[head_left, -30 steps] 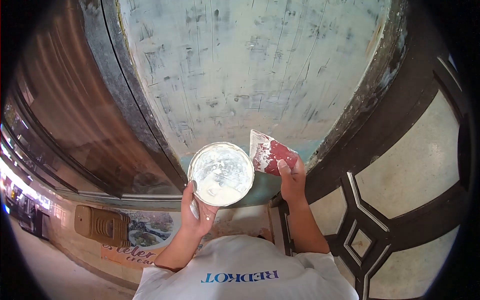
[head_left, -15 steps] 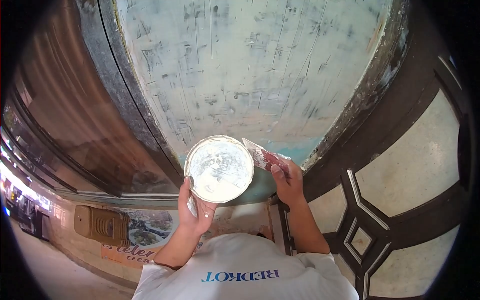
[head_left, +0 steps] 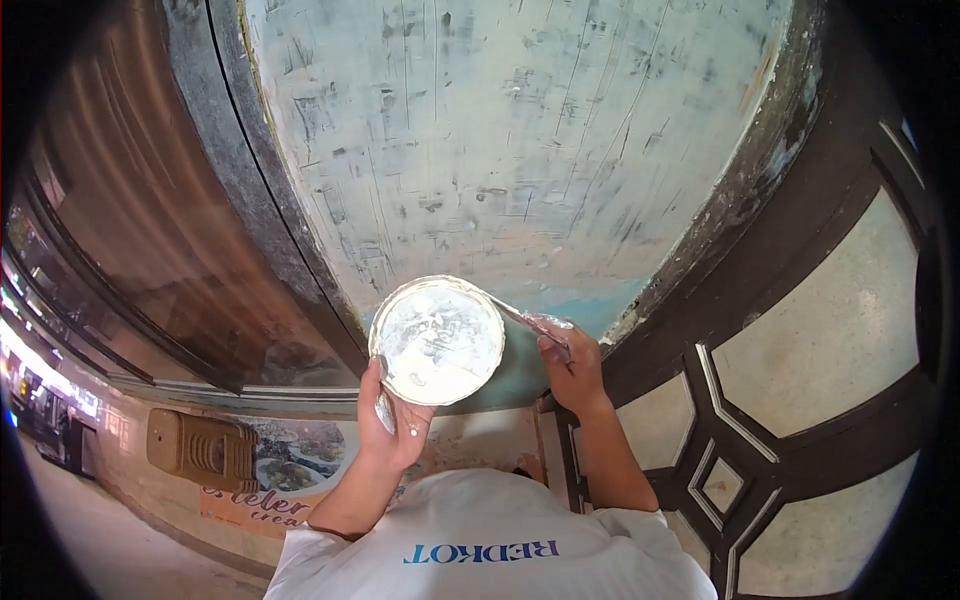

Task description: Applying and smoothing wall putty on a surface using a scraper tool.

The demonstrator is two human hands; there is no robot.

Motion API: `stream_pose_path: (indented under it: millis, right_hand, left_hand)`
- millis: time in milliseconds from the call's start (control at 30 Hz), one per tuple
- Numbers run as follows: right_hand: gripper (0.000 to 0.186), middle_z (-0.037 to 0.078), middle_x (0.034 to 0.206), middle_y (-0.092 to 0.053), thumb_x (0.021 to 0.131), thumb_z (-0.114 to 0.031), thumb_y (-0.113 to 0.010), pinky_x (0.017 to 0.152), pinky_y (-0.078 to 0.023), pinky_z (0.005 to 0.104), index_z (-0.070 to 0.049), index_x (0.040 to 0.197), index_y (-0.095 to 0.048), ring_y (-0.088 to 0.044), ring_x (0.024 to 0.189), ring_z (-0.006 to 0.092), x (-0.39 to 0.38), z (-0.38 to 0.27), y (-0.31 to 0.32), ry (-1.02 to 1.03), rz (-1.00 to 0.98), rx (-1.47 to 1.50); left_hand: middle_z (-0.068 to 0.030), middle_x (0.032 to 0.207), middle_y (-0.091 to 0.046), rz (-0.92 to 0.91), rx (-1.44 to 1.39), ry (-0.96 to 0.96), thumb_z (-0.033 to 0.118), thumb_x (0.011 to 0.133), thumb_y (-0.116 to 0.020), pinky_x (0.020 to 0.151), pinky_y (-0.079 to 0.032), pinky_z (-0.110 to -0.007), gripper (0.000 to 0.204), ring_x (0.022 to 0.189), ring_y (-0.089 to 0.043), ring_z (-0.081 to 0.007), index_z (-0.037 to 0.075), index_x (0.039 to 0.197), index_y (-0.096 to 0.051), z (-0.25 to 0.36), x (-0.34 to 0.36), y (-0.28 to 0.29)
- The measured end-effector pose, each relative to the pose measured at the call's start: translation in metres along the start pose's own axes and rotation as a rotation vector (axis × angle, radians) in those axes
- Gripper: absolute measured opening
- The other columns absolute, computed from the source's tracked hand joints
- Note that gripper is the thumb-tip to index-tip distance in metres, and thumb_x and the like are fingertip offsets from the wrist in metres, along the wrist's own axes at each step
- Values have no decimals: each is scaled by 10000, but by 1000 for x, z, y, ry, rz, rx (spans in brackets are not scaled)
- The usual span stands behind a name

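Observation:
My left hand (head_left: 392, 425) is closed around the lower left side of a round white tub (head_left: 440, 390). White putty (head_left: 425, 325) coats the tub's inside, with grey smears through it. A small shiny metallic piece (head_left: 386, 411) shows at my left palm; I cannot make out what it belongs to. My right hand (head_left: 575, 375) grips a putty knife (head_left: 545, 323) with a reddish, putty-smeared handle. Its blade is seen nearly edge-on and reaches the tub's upper right rim. White specks dot my left wrist.
Ahead stands a wall panel (head_left: 500, 150), pale with dark scuffs and patches, between dark frames. A brown curtain (head_left: 150, 200) hangs behind glass at left. Stacked brown plastic stools (head_left: 200, 447) stand at lower left beside a printed banner (head_left: 300, 460). A dark door with pale panels (head_left: 820, 330) is at right.
The putty knife has turned from showing its blade face to nearly edge-on, and its tip now meets the tub's rim. My left hand and the tub have barely moved.

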State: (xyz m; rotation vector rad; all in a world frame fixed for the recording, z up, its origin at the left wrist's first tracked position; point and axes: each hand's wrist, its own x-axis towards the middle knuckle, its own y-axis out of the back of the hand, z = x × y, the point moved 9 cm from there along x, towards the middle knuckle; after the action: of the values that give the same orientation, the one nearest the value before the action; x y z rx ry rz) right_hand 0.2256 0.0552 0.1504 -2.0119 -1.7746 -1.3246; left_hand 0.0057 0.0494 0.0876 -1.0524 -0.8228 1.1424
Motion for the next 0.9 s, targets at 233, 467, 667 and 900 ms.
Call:
stream_pose_path:
  millis: [233, 467, 667, 900]
  right_hand:
    - [231, 155, 1007, -680, 915, -75, -578, 786, -506, 355, -42, 1137, -636, -655, 885, 301, 2, 3, -6, 74, -3, -43]
    - [235, 133, 1044, -657, 923, -74, -530, 837, -483, 344, -63, 1137, -626, -616, 945, 291, -2, 26, -12, -131, -130, -138]
    - [239, 75, 1074, -627, 941, -72, -492, 870, -462, 293, 7, 1154, -566, -579, 976, 145, 1, 73, 23, -490, 275, 423]
    - [250, 61, 1114, -608, 962, -87, -491, 869, -464, 277, 16, 1184, -539, -570, 973, 123, 10, 47, 16, -405, 451, 689]
  left_hand:
    - [-149, 1433, -430, 3, -28, -2, 374, 984, -429, 1079, -393, -449, 562, 1303, -448, -298, 53, 1434, -323, 4, 4, 7]
    - [-150, 1435, -431, 4, -71, -17, 347, 986, -428, 1087, -376, -473, 545, 1312, -436, -300, 48, 1432, -336, 14, 7, 9]
    - [-132, 1427, -444, 39, -6, -22, 374, 973, -454, 1080, -389, -450, 567, 1299, -454, -288, 58, 1429, -337, 17, 9, 17]
    - [-132, 1419, -447, 63, 58, 70, 400, 976, -441, 1079, -387, -447, 587, 1299, -452, -284, 51, 1432, -318, -12, 13, 22]
